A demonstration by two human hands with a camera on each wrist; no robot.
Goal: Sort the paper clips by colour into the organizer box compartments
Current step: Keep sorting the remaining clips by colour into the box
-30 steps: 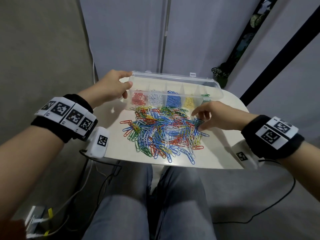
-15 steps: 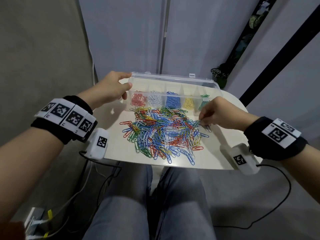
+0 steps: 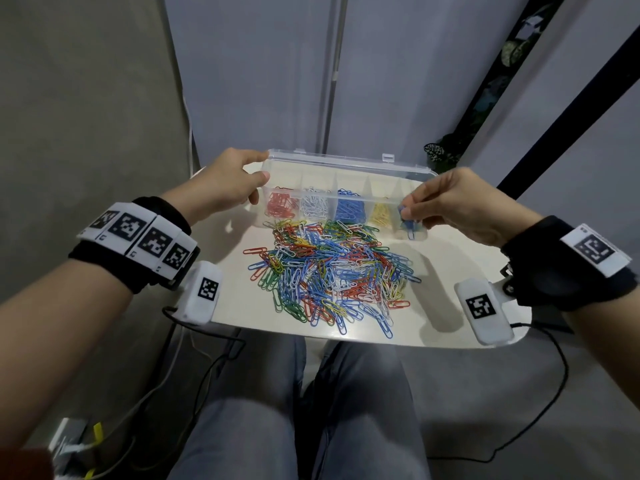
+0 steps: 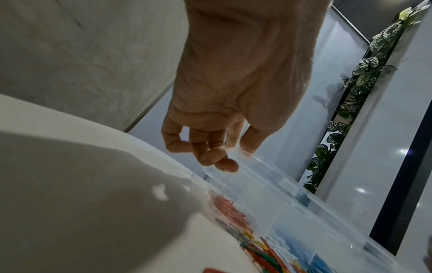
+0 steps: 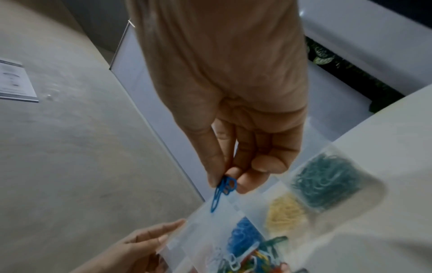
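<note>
Blue paper clips (image 5: 223, 190) have been lifted from the pile (image 3: 329, 268) and are pinched by the right hand (image 3: 450, 206) above the organizer box (image 3: 346, 168), whose left end is gripped by the left hand (image 3: 225, 188).

Clear, glossy plastic organizer box (image 3: 346, 168); smooth colour-coated paper clips (image 3: 329, 271); matt, smooth off-white table (image 3: 440, 271); black cloth wristbands (image 3: 554, 271); grey cloth trousers (image 3: 242, 410)
</note>
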